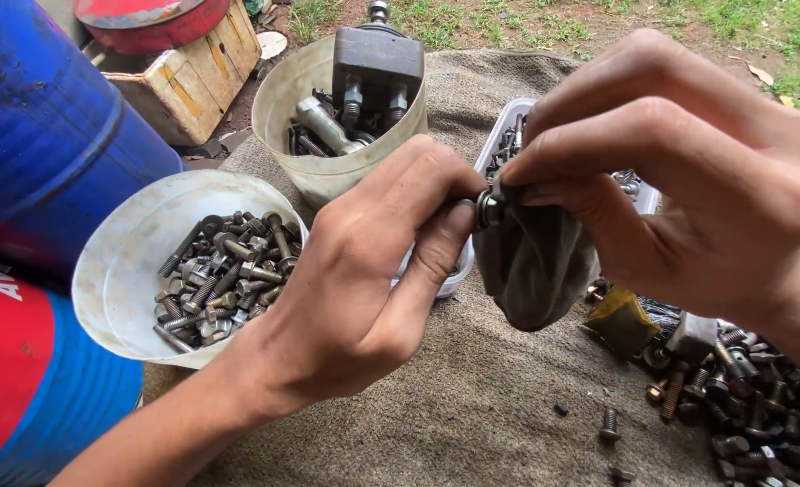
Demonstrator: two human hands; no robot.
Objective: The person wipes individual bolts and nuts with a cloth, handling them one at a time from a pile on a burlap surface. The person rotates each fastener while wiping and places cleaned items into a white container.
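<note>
Blue drum (pixel 39 117) at left edge, brown cloth (pixel 472 397) spread on the ground. White bowl (pixel 129 261) full of bolts beside the drum; beige bucket (pixel 301 99) of larger hardware behind it. Loose bolt pile (pixel 742 406) at right on the cloth. Right hand (pixel 688 171) pinches a grey rag (pixel 535 261) around a small bolt (pixel 488 209). Left hand (pixel 364 280) closed on the bolt's exposed end, thumb and forefinger. Bolt is held mid-air between both hands, above the cloth.

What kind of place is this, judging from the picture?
Probably an outdoor repair or scrap-sorting spot: a cloth spread on ground with grass, a white bowl of used bolts, and blue drums nearby.
</note>
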